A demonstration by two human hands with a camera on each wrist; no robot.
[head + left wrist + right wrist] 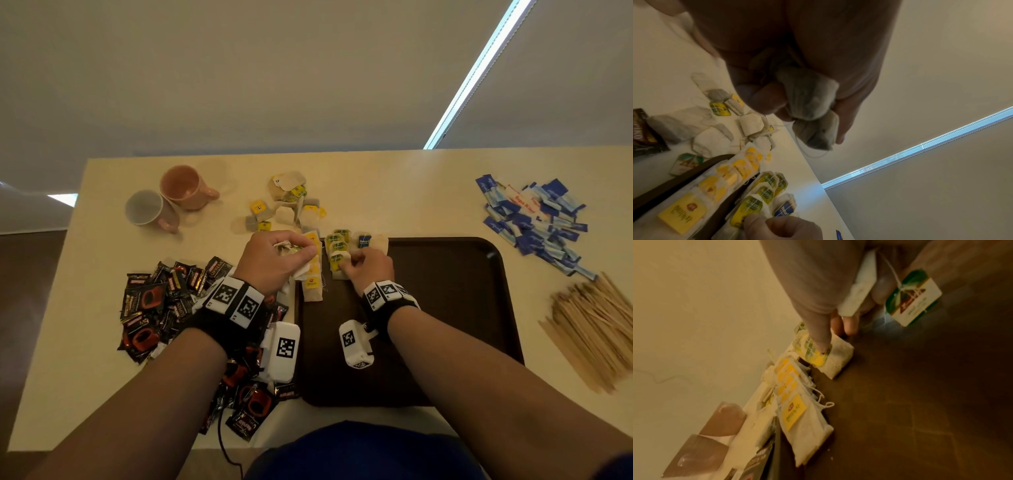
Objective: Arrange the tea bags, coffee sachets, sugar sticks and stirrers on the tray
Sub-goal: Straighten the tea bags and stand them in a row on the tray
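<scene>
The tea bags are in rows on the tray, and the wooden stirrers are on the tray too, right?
Not quite. The tea bags do sit in rows on the tray, but the head view shows the wooden stirrers still piled on the table, right of the tray.

- Cream desk (428,192), far edge against a plain beige wall (274,85).
- Bright light strip (479,68) runs diagonally above the desk's far right edge.
- Dim, warm lighting.

Two mugs on the table (102,308) — pink mug (185,186), grey mug (149,209).
</scene>
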